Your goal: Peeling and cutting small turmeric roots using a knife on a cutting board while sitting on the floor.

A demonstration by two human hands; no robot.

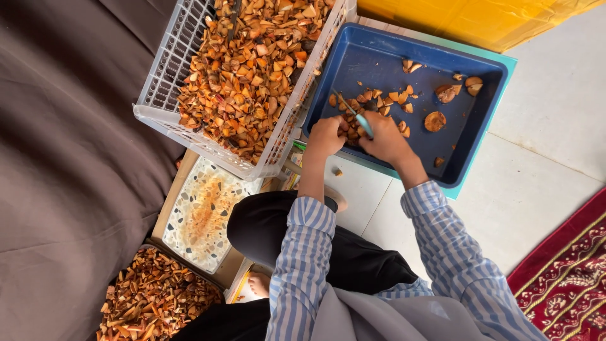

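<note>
A small knife with a light blue handle (364,124) sits in the closed fingers of the right hand (385,140), its blade pointing away from the grip towards the far-left of the dark blue tray (379,57). Just left of that grip, the left hand (326,136) curls around orange-brown pieces (349,129); whether it pinches a single one I cannot tell, since the fingers hide it. Both hands meet over the small heap at the tray's near-left part, likely so that cut bits drop straight onto the tray floor.

Beyond the grip, loose wedges (396,98) lie scattered, and further right sit larger rounder chunks (435,120), seemingly uncut, kept apart from the chopped ones. Left of the hands, touching the tray's edge, a white slatted basket (165,82) is heaped with the same cut pieces. Nearer the person and to the left lies a speckled stone slab (205,215), stained orange down its middle, and beside it another heap of pieces (151,297).

The tray rests on a teal board (499,63) over pale floor tiles (543,139). A grey cloth (63,158) covers the left side, a red patterned rug (568,271) the near-right corner, and something yellow (480,19) stands beyond the tray.
</note>
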